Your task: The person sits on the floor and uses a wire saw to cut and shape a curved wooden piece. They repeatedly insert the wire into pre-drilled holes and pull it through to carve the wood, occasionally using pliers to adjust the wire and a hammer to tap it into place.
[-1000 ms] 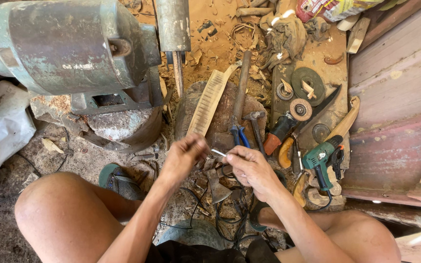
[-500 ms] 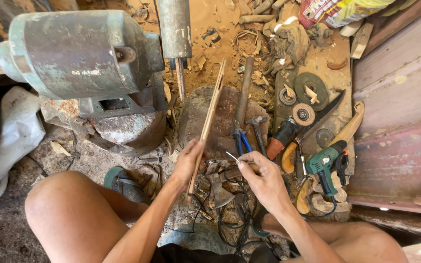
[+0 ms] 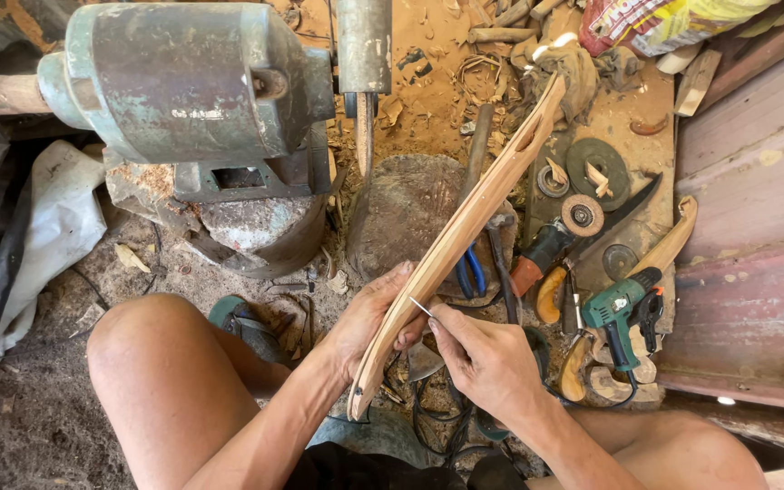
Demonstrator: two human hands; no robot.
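My left hand [image 3: 369, 322] grips a long curved wooden piece [image 3: 465, 227] near its lower end; the piece runs slanted up to the right, edge-on to me. My right hand [image 3: 483, 358] pinches a thin metal tool [image 3: 421, 308] whose tip touches the wood's edge beside my left fingers. Both hands sit above my bare knees, in front of a round stone block [image 3: 401, 213].
A green-grey motor [image 3: 183, 77] sits on a block at upper left, with a metal shaft [image 3: 364, 45] beside it. To the right lie blue-handled pliers [image 3: 469, 272], grinding discs [image 3: 596, 172], a green power drill [image 3: 623, 308], knives and wooden handles. A reddish plank wall [image 3: 755, 227] borders the right.
The wooden piece has been raised and swung so it points up to the right. My right hand moved in and brought the thin tool's tip against its edge.
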